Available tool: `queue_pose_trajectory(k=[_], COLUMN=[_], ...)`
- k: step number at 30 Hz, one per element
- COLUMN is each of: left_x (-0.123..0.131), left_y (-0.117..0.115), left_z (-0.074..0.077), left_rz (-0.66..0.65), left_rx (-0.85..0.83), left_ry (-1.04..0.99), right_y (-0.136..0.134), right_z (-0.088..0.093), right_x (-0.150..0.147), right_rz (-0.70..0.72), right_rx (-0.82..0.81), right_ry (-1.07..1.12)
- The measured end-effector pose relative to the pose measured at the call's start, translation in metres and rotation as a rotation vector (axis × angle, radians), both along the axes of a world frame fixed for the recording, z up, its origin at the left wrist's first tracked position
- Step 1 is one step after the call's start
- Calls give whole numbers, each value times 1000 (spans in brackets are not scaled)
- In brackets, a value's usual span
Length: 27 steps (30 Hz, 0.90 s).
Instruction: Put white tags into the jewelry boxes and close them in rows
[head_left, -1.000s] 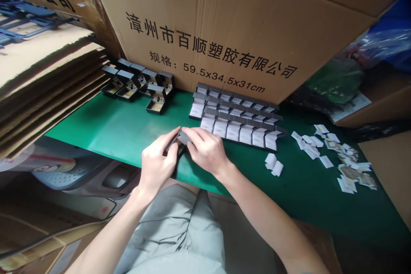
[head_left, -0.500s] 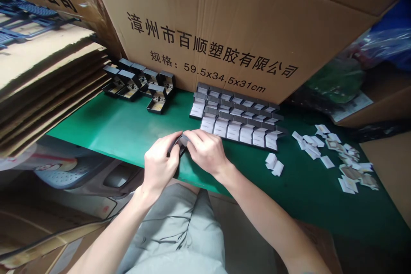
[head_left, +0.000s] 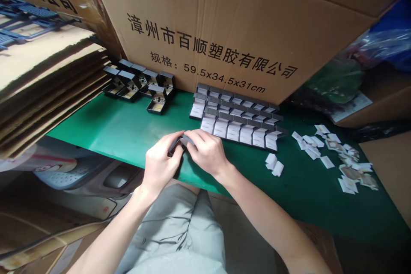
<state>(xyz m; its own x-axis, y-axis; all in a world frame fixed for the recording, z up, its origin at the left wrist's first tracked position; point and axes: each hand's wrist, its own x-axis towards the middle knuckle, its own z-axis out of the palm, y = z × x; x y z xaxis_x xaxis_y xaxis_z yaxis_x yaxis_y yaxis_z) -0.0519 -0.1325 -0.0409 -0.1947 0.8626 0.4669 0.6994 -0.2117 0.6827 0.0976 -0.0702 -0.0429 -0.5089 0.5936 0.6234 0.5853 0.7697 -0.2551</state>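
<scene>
Small black hinged box (head_left: pixel 174 143) gripped between both hands above the near edge of the green tabletop (head_left: pixel 128 130).
Relative to half a second earlier, the left thumb is shifted toward the right hand's fingers; the rows of white-lined hinged boxes (head_left: pixel 233 132) are unchanged. The box is enclosed from its left by the left hand (head_left: pixel 159 160) and from its right by the right hand (head_left: pixel 209 153), its interior being mostly hidden. Both hands are closed narrowly around it, fingers bent, forearms converged from below.
</scene>
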Motion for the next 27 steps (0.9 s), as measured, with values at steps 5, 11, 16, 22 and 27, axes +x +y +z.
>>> queue_pose_trajectory(k=[5, 11, 16, 22, 27], left_x=[0, -1, -1, -4, -4], left_y=[0, 1, 1, 0, -1], left_z=[0, -2, -1, -2, -2], left_rz=[-19, -36, 0, -17, -46], left_rx=[-11, -29, -14, 51, 28], left_ry=[-13, -7, 1, 32, 31], right_y=[0, 1, -1, -1, 2], right_z=[1, 0, 1, -1, -7], right_x=[1, 2, 0, -3, -2], right_rz=[6, 4, 50, 118, 111], right_rx=[-46, -84, -167, -265, -296], right_ry=[-26, -16, 47, 148, 192])
